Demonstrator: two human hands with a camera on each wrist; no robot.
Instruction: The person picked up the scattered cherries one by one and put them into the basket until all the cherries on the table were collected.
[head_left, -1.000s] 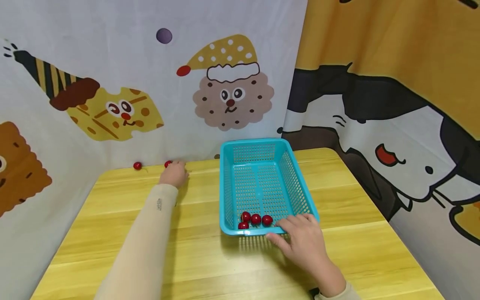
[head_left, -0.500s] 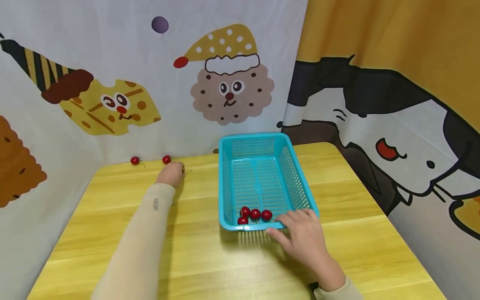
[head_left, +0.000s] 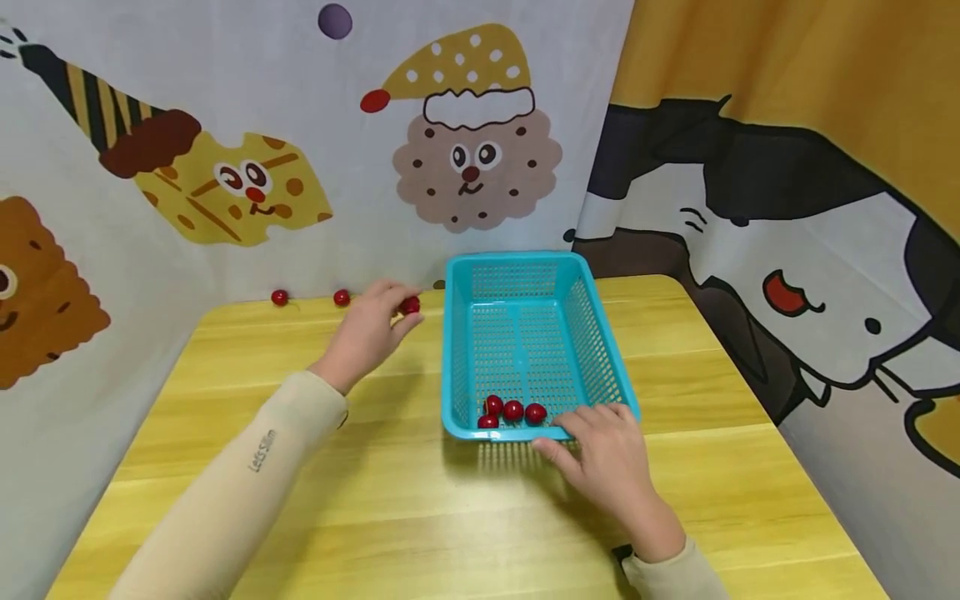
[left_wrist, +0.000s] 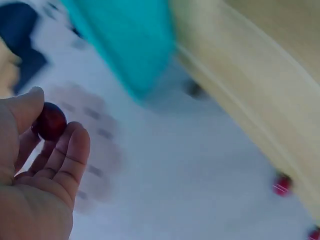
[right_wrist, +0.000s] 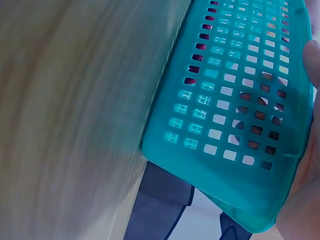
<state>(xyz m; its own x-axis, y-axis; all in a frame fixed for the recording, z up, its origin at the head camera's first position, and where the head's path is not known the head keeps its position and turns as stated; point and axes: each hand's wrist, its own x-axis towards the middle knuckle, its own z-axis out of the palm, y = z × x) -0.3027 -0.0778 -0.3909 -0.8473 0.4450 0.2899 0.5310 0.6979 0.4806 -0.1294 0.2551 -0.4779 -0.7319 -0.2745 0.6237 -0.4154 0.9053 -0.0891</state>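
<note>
In the head view my left hand (head_left: 366, 332) pinches a dark red cherry (head_left: 409, 305) between thumb and fingers, left of the turquoise basket (head_left: 447, 350) and above the table. The left wrist view shows that cherry (left_wrist: 51, 122) at the fingertips of the left hand (left_wrist: 40, 160). My right hand (head_left: 603, 458) grips the basket's near right rim, thumb outside and fingers over the edge. Several red cherries (head_left: 513, 411) lie inside against the near wall. From the right wrist, the perforated basket wall (right_wrist: 225, 115) fills the view, with the right hand (right_wrist: 305, 185) at its rim.
Two more cherries, one at the far left (head_left: 280, 297) and another (head_left: 342, 297) nearer the left hand, lie along the back edge of the wooden table (head_left: 450, 517). A printed curtain (head_left: 360, 183) hangs right behind the table.
My left hand has lifted a cherry from near the table's back edge and moved it right, toward the basket. The right hand stays on the rim. The head view has shifted slightly.
</note>
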